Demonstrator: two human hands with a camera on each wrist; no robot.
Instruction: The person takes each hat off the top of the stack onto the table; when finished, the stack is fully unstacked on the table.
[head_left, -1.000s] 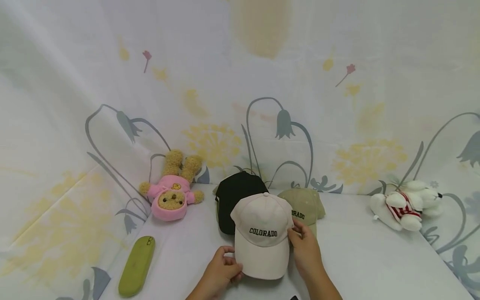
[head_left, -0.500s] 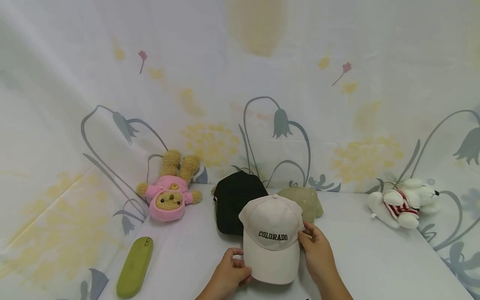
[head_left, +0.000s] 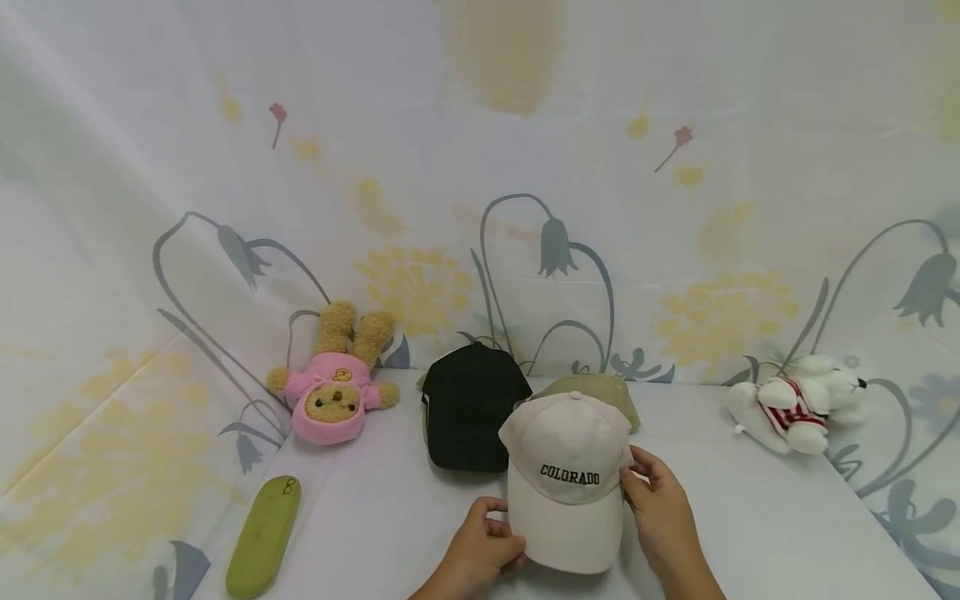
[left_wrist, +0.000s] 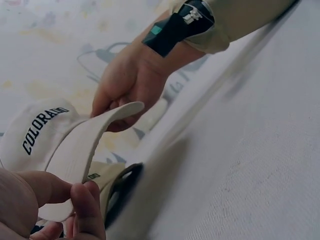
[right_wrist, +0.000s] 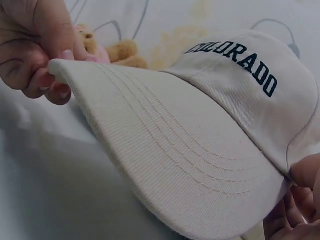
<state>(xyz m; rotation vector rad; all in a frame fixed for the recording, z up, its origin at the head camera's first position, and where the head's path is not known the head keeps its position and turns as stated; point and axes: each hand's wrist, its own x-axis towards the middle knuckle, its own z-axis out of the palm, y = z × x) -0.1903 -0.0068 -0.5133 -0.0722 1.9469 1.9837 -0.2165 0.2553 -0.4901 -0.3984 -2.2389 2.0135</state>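
Note:
A cream baseball cap (head_left: 566, 525) lettered COLORADO is held up off the white surface between both hands, its brim toward me. My left hand (head_left: 483, 550) pinches the brim's left edge between thumb and fingers, as the left wrist view also shows on the brim (left_wrist: 75, 155). On the other side, my right hand (head_left: 663, 512) grips the cap's right edge, where brim meets crown. Behind it lies a black cap (head_left: 472, 408), to the left. A khaki cap (head_left: 615, 392) sits farther back, largely hidden by the cream one.
A teddy bear in a pink hoodie (head_left: 333, 400) lies at the back left. Nearer on that side is a green glasses case (head_left: 262, 537). A white plush toy in red stripes (head_left: 798, 408) lies at the back right. A flower-patterned cloth (head_left: 420, 167) hangs behind.
Both hands have carried the cream cap to the right and slightly toward me. More of the black cap now shows, and the khaki cap's lettering has become covered.

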